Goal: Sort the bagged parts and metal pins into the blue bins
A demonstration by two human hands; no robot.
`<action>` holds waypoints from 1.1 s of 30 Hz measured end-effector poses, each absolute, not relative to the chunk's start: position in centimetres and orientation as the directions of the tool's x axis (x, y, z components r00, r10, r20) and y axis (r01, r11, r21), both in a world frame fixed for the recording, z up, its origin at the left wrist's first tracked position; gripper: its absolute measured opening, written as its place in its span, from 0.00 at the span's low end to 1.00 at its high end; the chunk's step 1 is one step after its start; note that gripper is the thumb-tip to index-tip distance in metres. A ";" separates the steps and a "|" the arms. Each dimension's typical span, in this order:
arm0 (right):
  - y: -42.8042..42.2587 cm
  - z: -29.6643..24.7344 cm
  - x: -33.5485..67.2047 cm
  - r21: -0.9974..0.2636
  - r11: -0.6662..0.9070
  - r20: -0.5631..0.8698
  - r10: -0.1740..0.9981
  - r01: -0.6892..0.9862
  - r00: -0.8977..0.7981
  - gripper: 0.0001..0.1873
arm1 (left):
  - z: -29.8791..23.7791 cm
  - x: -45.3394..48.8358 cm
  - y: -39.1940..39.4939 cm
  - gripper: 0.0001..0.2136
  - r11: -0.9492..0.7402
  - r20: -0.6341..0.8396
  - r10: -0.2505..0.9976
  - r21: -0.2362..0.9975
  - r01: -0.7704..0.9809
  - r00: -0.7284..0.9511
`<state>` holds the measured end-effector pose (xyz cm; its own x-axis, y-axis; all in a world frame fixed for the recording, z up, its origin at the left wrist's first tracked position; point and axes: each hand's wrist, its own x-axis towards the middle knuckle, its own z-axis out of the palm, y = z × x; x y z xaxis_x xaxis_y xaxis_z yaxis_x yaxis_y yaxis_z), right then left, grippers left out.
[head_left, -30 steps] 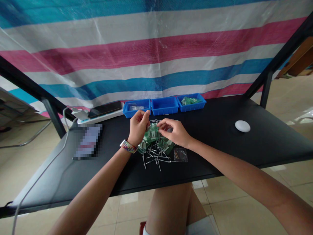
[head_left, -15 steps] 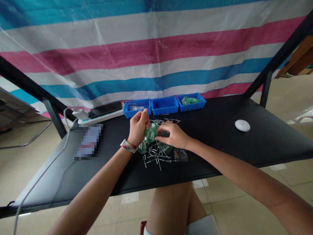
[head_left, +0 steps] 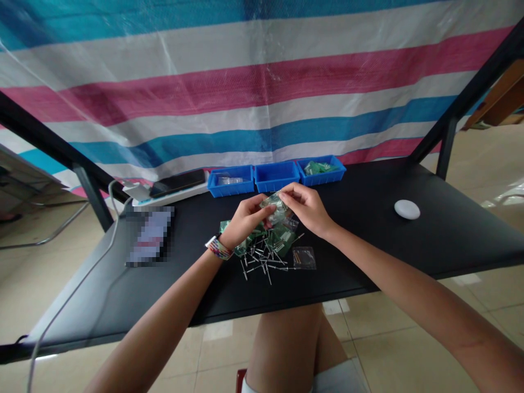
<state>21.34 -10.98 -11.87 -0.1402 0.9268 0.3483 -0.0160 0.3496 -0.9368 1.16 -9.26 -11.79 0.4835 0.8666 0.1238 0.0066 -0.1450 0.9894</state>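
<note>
Above a heap of small parts, a small clear plastic bag (head_left: pixel 279 212) with pale pieces inside is pinched between my two hands. My left hand (head_left: pixel 247 217), with a woven band at its wrist, grips the bag's left side, thumb on top. The fingers of my right hand (head_left: pixel 308 206) close on its upper right edge. Underneath lie green packets (head_left: pixel 282 240) and several loose silver blind rivets (head_left: pixel 262 262), partly covered by my hands. A clear packet with brass-coloured pins (head_left: pixel 304 257) lies to the right of the heap.
Along the back stand a blue bin (head_left: pixel 230 189) with clear bags, a middle blue bin (head_left: pixel 277 185), and a right blue bin (head_left: pixel 321 179) with green packets. A power strip (head_left: pixel 176 197) with a dark phone, a blurred item (head_left: pixel 151 236) and a white mouse (head_left: pixel 406 209) also rest on the table.
My left hand has opened out of its fist and moved right and down. My right hand has risen to the right, and a clear bag is now held between both.
</note>
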 end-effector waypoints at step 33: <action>-10.8 -12.2 21.3 -0.944 0.315 0.319 0.947 -0.096 -0.028 0.13 | -11.7 0.6 -8.5 0.17 -0.176 0.183 0.921 0.983 -0.052 0.345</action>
<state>21.27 -10.83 -12.20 -0.0280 0.9473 0.3192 -0.0963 0.3152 -0.9441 0.58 -8.53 -11.73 0.3446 0.9208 0.1829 -0.0519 -0.1758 0.9831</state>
